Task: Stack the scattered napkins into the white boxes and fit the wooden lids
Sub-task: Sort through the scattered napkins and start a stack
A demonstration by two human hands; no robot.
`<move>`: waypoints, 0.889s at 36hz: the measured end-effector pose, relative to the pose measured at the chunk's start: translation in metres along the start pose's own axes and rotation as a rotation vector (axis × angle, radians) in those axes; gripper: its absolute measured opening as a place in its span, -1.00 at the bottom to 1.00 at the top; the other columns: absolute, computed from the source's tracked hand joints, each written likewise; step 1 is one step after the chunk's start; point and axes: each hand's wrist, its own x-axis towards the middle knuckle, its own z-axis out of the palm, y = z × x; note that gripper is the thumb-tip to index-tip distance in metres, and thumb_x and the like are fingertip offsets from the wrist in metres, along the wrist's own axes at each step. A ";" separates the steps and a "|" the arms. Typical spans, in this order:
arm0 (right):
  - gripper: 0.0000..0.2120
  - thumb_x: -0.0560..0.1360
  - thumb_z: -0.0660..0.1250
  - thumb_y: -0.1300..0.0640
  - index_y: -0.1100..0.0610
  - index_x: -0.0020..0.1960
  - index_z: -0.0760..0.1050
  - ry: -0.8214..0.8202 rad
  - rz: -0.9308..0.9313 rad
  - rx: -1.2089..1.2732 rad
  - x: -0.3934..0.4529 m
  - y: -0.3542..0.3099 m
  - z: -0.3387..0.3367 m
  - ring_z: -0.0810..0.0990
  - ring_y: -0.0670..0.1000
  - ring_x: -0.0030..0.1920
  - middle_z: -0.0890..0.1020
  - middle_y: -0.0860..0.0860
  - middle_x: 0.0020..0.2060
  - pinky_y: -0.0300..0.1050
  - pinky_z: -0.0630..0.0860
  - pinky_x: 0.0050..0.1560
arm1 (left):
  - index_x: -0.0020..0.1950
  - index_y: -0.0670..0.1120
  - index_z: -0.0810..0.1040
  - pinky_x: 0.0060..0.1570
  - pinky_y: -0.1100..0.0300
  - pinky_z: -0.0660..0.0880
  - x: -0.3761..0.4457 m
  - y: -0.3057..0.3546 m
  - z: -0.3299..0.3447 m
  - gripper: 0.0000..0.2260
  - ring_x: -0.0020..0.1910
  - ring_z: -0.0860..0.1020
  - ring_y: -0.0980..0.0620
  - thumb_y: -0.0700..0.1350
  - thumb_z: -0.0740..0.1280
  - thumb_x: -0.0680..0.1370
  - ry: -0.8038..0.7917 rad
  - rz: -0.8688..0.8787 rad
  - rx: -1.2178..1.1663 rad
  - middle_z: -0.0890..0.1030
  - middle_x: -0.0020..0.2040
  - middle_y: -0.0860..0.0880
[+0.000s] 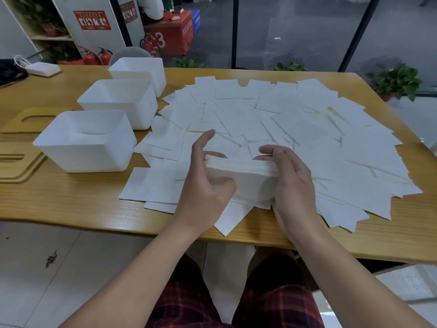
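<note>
Squaring the napkin stack between left hand and right hand, both grasping it, we should align edges before the nearest white box

At frame centre, the left hand and right hand hold a napkin stack above scattered napkins, with three white boxes at left.

Light wood-grain bench. Loose white napkins spread overlapping across centre and right. Three open white boxes in a row at left. Wooden lids with slots at far left edge. White pouch at back left.
</note>
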 end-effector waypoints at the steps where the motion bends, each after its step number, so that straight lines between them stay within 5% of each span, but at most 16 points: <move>1: -0.70 0.74 0.19 -0.07 -0.05 0.12 0.69 -0.020 -0.006 -0.009 -0.002 -0.002 0.000 0.66 0.13 0.19 0.76 -0.03 0.04 0.17 0.54 0.08 | 0.64 0.23 0.22 0.07 0.25 0.60 0.000 0.000 0.001 -0.17 0.14 0.60 0.06 -0.37 0.46 0.54 0.005 0.012 0.029 0.55 0.20 -0.05; 9: -0.69 0.74 0.17 0.08 -0.06 0.08 0.70 0.009 0.004 -0.056 -0.004 -0.005 -0.006 0.68 0.18 0.14 0.77 -0.05 -0.01 0.08 0.50 -0.06 | 0.62 0.18 0.27 -0.01 0.31 0.57 -0.002 0.001 -0.001 -0.21 0.04 0.61 0.09 -0.42 0.41 0.55 0.003 -0.006 -0.065 0.57 0.14 -0.03; 12: -0.68 0.75 0.14 0.10 0.02 0.14 0.68 0.001 0.006 -0.007 -0.006 -0.010 -0.002 0.68 0.17 0.16 0.79 0.03 -0.01 0.16 0.53 0.07 | 0.62 0.19 0.27 0.02 0.28 0.58 -0.002 0.000 0.000 -0.21 0.09 0.61 0.04 -0.41 0.42 0.55 0.010 0.006 -0.042 0.59 0.17 -0.03; 15: -0.66 0.76 0.12 0.03 -0.01 0.15 0.69 -0.029 0.009 -0.024 -0.010 -0.013 0.000 0.68 0.09 0.18 0.79 0.02 0.02 0.32 0.55 0.28 | 0.62 0.19 0.28 0.06 0.26 0.59 -0.001 -0.001 0.000 -0.22 0.16 0.61 0.02 -0.39 0.43 0.55 0.020 0.005 -0.037 0.59 0.17 -0.01; 18: -0.60 0.77 0.11 -0.17 -0.09 0.15 0.71 -0.055 0.006 -0.057 -0.010 -0.012 -0.005 0.67 0.04 0.23 0.77 -0.04 0.08 0.38 0.54 0.28 | 0.60 0.18 0.32 0.01 0.29 0.59 0.000 -0.001 -0.001 -0.27 0.09 0.62 0.05 -0.39 0.42 0.57 0.025 0.000 -0.049 0.60 0.14 0.00; 21: -0.67 0.73 0.18 -0.23 -0.16 0.27 0.66 -0.148 -0.122 -0.187 -0.011 -0.010 -0.019 0.63 -0.17 0.10 0.70 -0.21 0.12 0.04 0.58 0.01 | 0.55 0.17 0.41 -0.01 0.24 0.61 0.003 -0.001 -0.003 -0.34 0.02 0.64 0.02 -0.39 0.41 0.58 0.038 -0.017 -0.077 0.62 0.08 0.02; 24: -0.62 0.62 0.49 -0.04 -0.15 0.41 0.54 -0.295 -0.183 -0.276 -0.011 -0.004 -0.034 0.67 -0.16 0.10 0.69 -0.17 0.10 -0.23 0.59 0.04 | 0.52 0.16 0.46 0.06 0.07 0.64 0.005 0.000 -0.005 -0.38 0.03 0.64 -0.11 -0.39 0.39 0.59 0.041 -0.021 -0.096 0.65 0.10 -0.01; 26: -0.54 0.60 0.52 0.13 -0.08 0.44 0.49 -0.330 -0.194 -0.295 -0.009 0.000 -0.038 0.69 -0.01 0.23 0.71 -0.07 0.18 -0.15 0.64 0.08 | 0.51 0.16 0.46 0.07 -0.01 0.64 0.006 0.000 -0.006 -0.39 0.05 0.62 -0.22 -0.40 0.38 0.60 0.035 -0.025 -0.119 0.66 0.10 -0.04; 29: -0.69 0.66 0.41 0.29 0.03 0.35 0.57 -0.294 -0.232 -0.301 -0.007 -0.002 -0.037 0.70 0.03 0.25 0.74 -0.03 0.18 0.07 0.67 0.17 | 0.54 0.19 0.43 0.18 -0.21 0.62 0.007 0.003 -0.009 -0.37 0.11 0.58 -0.35 -0.39 0.36 0.62 0.018 -0.027 -0.140 0.64 0.15 -0.15; 32: -0.77 0.68 0.38 0.28 0.05 0.28 0.61 -0.281 -0.268 -0.322 -0.005 -0.007 -0.032 0.72 0.03 0.20 0.74 -0.02 0.13 0.19 0.66 0.21 | 0.58 0.23 0.37 0.35 -0.28 0.55 0.008 0.007 -0.013 -0.36 0.22 0.61 -0.24 -0.36 0.33 0.65 -0.002 -0.027 -0.117 0.61 0.28 -0.14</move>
